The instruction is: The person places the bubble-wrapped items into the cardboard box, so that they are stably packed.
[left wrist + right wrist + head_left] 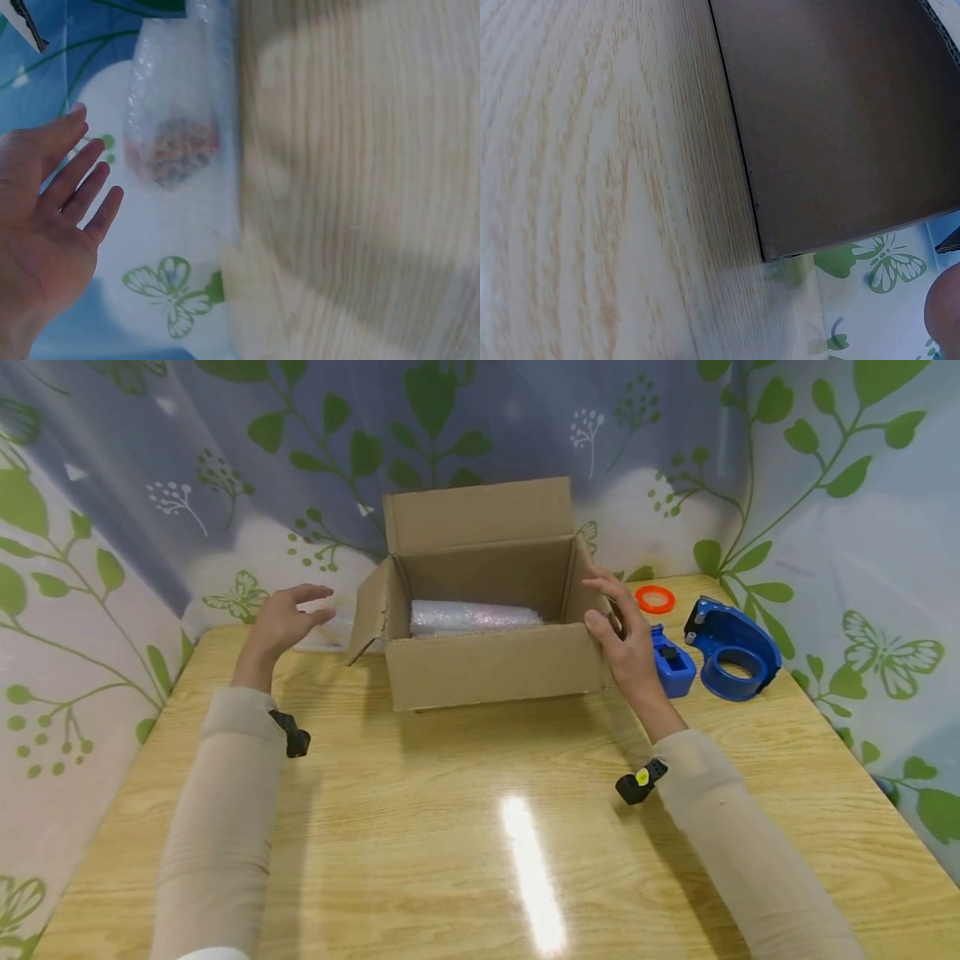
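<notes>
An uncovered cardboard box point(495, 667) stands on the table, its back flap raised and its left flap sloping outward. Inside lies a bubble-wrapped bundle point(472, 615). My left hand point(281, 622) hovers left of the box, fingers apart and holding nothing. Beyond that hand, partly hidden by the left flap in the head view, is another bubble-wrapped item point(176, 142) with something brownish showing through. At the box's right side, my right hand point(626, 631) grips the edge near the front corner, thumb at the corner and fingers over the side. Only one fingertip point(945, 311) shows in the right wrist view.
Right of the box lie a blue tape dispenser point(673, 668), a larger blue tape holder point(738, 652) and an orange roll of tape point(655, 599). Patterned curtain cloth point(480, 435) borders the wooden table point(420, 827) at the back and sides.
</notes>
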`<state>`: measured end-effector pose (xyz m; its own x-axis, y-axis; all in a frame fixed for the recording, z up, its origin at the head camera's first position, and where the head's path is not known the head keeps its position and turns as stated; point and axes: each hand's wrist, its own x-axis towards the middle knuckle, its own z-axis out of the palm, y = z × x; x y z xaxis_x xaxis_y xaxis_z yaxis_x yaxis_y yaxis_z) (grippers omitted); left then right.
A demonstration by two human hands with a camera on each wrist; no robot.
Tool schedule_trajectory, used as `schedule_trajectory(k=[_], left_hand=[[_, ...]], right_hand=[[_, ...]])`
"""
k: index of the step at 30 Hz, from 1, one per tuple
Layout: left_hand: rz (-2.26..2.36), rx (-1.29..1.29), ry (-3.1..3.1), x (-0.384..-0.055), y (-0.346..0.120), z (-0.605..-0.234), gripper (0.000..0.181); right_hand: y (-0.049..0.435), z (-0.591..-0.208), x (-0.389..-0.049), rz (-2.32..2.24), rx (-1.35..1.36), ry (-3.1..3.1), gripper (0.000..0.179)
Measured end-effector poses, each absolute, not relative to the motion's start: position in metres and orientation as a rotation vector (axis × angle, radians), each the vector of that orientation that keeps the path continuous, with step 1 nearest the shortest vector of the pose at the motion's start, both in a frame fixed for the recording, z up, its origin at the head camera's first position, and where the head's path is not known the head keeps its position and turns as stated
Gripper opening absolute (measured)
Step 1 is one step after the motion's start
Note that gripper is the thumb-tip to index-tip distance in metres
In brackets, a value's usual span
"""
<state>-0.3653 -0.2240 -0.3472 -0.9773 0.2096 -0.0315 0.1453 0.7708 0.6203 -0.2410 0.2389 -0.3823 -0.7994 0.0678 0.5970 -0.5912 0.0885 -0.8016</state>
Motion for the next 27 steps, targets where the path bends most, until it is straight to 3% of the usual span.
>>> schedule_trajectory(k=[14,27], left_hand=[[0.786,0.289,2.796,-0.366,-0.235,-0.359,0.066],[0.484,0.48,2.966,-0.359,-0.245,-0.362,0.064]], right_hand=[[0.24,-0.383,-0.242,1.751,0.506,-1.88,0.044],[0.238,-0.384,-0.243,1.737,0.525,-1.87,0.044]])
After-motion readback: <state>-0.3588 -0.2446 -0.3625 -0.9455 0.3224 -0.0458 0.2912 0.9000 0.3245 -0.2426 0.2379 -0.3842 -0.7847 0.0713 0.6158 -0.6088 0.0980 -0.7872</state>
